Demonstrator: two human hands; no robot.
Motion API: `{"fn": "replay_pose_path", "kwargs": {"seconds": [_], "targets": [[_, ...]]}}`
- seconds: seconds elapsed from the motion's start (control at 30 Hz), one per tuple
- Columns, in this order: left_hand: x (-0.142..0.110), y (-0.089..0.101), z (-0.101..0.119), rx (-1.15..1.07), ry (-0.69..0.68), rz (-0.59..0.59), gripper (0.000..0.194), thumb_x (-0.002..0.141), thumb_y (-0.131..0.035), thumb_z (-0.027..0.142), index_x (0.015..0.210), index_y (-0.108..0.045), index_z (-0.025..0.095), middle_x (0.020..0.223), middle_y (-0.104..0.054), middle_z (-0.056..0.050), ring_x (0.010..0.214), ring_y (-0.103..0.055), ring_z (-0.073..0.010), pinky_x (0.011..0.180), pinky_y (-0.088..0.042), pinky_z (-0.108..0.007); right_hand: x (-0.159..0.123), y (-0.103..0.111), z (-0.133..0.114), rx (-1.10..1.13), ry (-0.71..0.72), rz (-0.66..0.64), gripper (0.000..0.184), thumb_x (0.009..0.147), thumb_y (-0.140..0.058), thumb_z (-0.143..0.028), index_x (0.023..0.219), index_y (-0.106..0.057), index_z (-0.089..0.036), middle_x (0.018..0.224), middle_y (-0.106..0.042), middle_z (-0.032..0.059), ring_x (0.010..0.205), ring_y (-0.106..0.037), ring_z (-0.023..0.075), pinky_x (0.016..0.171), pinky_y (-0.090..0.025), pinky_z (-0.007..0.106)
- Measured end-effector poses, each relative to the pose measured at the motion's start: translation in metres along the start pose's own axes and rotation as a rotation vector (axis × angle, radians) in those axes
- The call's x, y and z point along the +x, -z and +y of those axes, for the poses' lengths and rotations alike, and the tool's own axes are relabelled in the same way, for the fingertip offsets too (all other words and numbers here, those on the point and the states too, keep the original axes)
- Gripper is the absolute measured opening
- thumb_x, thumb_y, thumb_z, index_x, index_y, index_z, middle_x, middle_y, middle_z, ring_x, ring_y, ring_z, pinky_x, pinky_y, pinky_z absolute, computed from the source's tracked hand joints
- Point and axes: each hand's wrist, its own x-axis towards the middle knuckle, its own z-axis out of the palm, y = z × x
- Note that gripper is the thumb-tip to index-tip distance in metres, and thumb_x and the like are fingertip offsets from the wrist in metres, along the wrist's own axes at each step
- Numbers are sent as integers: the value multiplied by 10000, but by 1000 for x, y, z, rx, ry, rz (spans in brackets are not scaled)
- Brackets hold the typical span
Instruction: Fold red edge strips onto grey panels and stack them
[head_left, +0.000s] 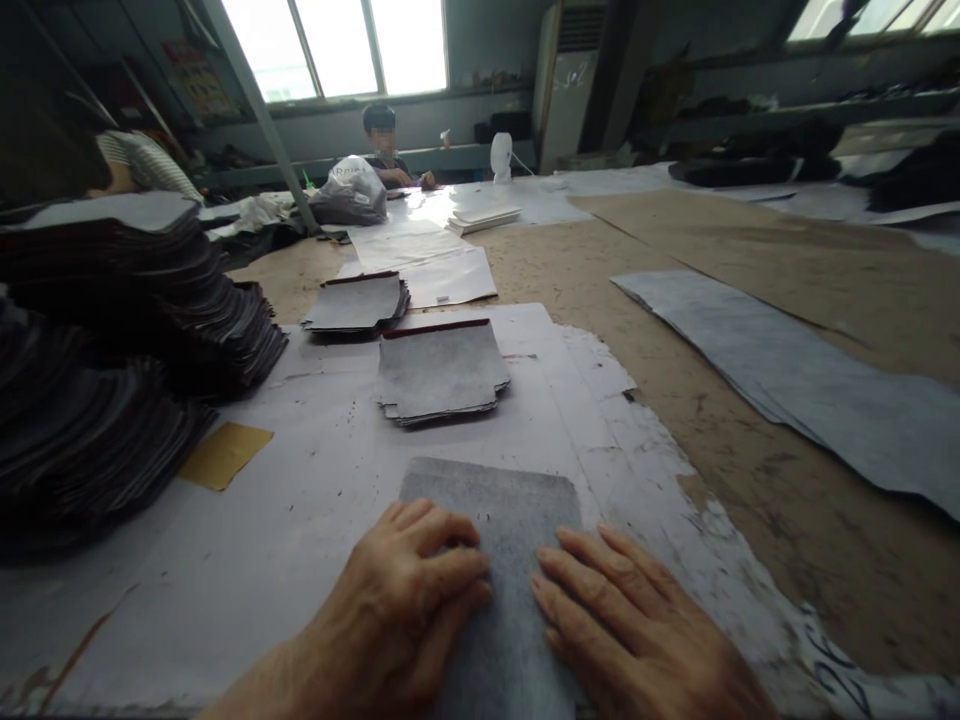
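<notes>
A grey, felt-like fabric piece (517,500) lies flat on the white sheet right in front of me, its near end running out of the bottom of the view. My left hand (412,590) rests on the left side of this piece, fingers curled and thumb pressed against them; whatever they may pinch is hidden. On the right edge of the piece my right hand (630,610) lies flat, fingers stretched out, holding nothing. Just beyond it sits a small stack of grey pieces (442,370) with a dark red top edge, and behind that a similar stack (356,302).
Tall piles of dark fabric pieces (135,290) stand at the left, near a yellow card (226,455). Long grey strips (795,380) lie on the brown table covering (645,300) at the right. A person (386,150) sits at the far end beside a plastic bag (351,190).
</notes>
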Motion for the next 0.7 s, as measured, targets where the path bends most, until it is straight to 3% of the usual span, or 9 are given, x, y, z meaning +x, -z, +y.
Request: {"fn": "replay_pose_path", "kwargs": {"seconds": [0.17, 0.23, 0.33, 0.57, 0.7], "targets": [[40, 5, -17, 122, 25, -76, 243, 768, -592, 136, 1006, -601, 185, 960, -597, -50, 880, -519, -219, 792, -437, -422, 6, -7, -13, 114, -153, 155, 268, 872, -421, -165, 1005, -653, -180, 1036, -662, 51, 1047, -555, 229, 984, -376, 453], [54, 0, -20, 178, 75, -168, 351, 720, -646, 146, 1064, -583, 172, 1001, -589, -65, 934, -505, -249, 823, -422, -461, 8, -8, -18, 130, -183, 187, 271, 871, -411, -152, 980, -659, -159, 1013, -665, 62, 1054, -547, 240, 991, -357, 465], [66, -13, -19, 154, 96, -244, 346, 711, -653, 144, 1051, -595, 173, 982, -594, -59, 934, -509, -246, 827, -421, -455, 6, -8, -20, 105, -164, 195, 305, 864, -376, -104, 982, -655, -140, 1030, -659, 71, 1077, -530, 245, 991, -355, 461], [75, -27, -19, 37, 109, -251, 286, 688, -675, 125, 963, -630, 189, 907, -588, -39, 884, -516, -221, 817, -421, -429, 2, -5, -16, 36, -118, 177, 297, 832, -398, -95, 978, -655, -128, 1073, -625, 136, 1122, -496, 263, 905, -444, 434], [73, -31, -22, -115, 112, -163, 283, 670, -676, 61, 919, -647, 193, 826, -570, -15, 812, -509, -178, 763, -437, -362, 3, 1, -9, 96, -183, 175, 226, 818, -499, -108, 989, -645, -109, 1006, -644, 108, 1037, -539, 226, 887, -464, 381]]}}
